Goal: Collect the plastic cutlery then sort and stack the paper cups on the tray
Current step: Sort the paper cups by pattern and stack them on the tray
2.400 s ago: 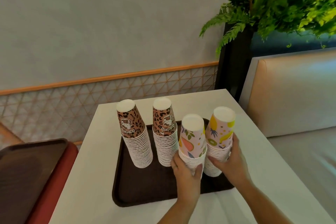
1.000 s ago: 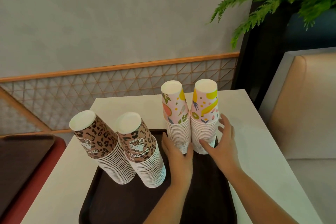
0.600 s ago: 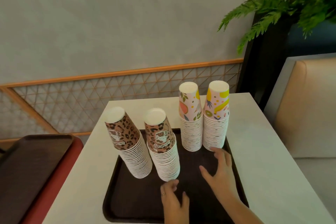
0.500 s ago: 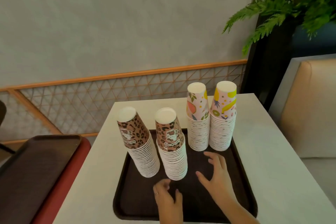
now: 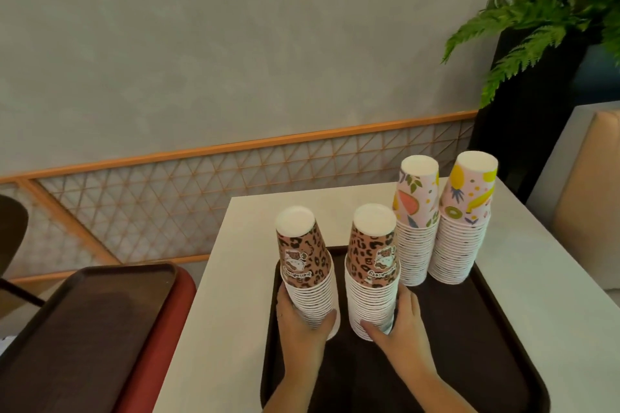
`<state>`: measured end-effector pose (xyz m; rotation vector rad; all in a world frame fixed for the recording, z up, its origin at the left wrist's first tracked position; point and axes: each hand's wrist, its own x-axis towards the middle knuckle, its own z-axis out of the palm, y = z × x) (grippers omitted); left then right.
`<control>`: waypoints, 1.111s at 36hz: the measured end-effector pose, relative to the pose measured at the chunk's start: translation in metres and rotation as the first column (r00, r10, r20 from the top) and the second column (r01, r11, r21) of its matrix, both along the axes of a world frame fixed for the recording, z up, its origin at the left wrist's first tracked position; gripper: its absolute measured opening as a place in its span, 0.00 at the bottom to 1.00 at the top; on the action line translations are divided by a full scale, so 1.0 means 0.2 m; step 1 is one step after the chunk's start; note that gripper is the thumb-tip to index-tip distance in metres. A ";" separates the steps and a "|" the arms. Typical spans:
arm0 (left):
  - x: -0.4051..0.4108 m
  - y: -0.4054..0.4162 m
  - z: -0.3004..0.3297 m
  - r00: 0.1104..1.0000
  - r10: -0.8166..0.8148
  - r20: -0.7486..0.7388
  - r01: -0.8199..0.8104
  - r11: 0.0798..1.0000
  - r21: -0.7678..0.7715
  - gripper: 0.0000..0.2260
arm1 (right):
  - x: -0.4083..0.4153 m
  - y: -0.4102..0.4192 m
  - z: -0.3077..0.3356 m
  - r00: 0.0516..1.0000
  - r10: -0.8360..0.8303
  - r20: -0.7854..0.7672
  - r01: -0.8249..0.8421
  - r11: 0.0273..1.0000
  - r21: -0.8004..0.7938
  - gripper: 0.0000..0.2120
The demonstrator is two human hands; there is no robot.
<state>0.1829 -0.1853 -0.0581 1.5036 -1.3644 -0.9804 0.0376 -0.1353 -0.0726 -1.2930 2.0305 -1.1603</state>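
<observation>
I see my left hand point(image 5: 302, 322) curled around the base of the left upside-down stack of leopard-print paper cups point(image 5: 307, 273), thumb in front. My right hand point(image 5: 399, 325) grips the base of the second leopard-print stack point(image 5: 372, 273) just beside it. Both stand on the dark brown plastic tray point(image 5: 483, 339), with two fruit-print cup stacks point(image 5: 439, 231) farther back on it.
</observation>
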 end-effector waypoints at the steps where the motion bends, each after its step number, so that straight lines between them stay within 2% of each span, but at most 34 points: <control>1: 0.01 -0.02 0.00 1.000 -0.020 -0.004 0.020 1.000 -0.001 0.43 | 0.01 -0.02 -0.01 1.000 -0.009 -0.004 0.009 1.000 -0.004 0.44; 18: 0.00 -0.45 0.05 0.997 -0.079 0.021 0.080 0.996 -0.030 0.36 | 0.00 -0.39 -0.02 1.000 -0.029 0.008 0.030 0.999 -0.020 0.41; 26: -0.01 -0.52 0.03 0.996 -0.087 0.021 0.087 0.996 -0.018 0.36 | -0.01 -0.44 -0.03 0.998 -0.036 -0.044 0.035 0.999 -0.021 0.39; 37: -0.03 -0.53 -0.01 0.997 -0.046 0.063 0.049 0.998 -0.048 0.39 | -0.02 -0.43 -0.04 0.998 -0.044 -0.045 0.043 0.999 -0.021 0.39; 40: -0.05 -0.47 -0.02 0.997 0.036 0.069 -0.035 0.999 -0.015 0.45 | -0.02 -0.36 -0.04 0.994 -0.106 -0.022 0.103 0.988 -0.116 0.31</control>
